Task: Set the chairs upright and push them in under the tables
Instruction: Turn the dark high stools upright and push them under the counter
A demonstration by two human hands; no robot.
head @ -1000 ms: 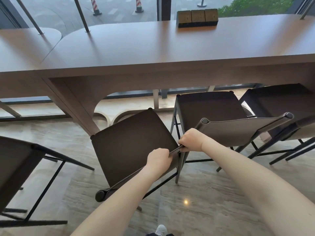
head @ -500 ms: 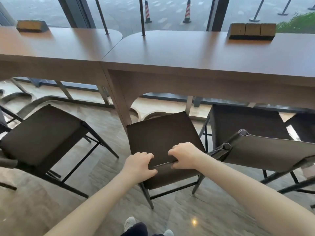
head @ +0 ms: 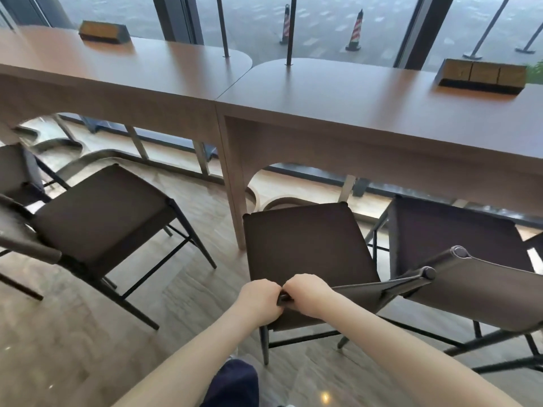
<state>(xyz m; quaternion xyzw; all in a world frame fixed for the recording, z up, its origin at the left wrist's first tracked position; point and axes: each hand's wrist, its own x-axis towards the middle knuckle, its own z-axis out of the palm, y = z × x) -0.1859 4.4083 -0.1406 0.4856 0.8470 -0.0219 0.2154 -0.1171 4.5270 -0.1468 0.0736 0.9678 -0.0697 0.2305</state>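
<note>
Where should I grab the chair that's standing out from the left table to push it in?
Probably by the top edge of its backrest, coming from the aisle side behind it. The chair on the left stands upright with its seat front angled toward the left table, so pushing from the back likely sends it under.

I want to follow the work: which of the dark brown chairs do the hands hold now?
The dark brown chair in the middle, just right of the table leg. Both hands, left and right, grip its backrest; the other chairs are untouched.
</note>
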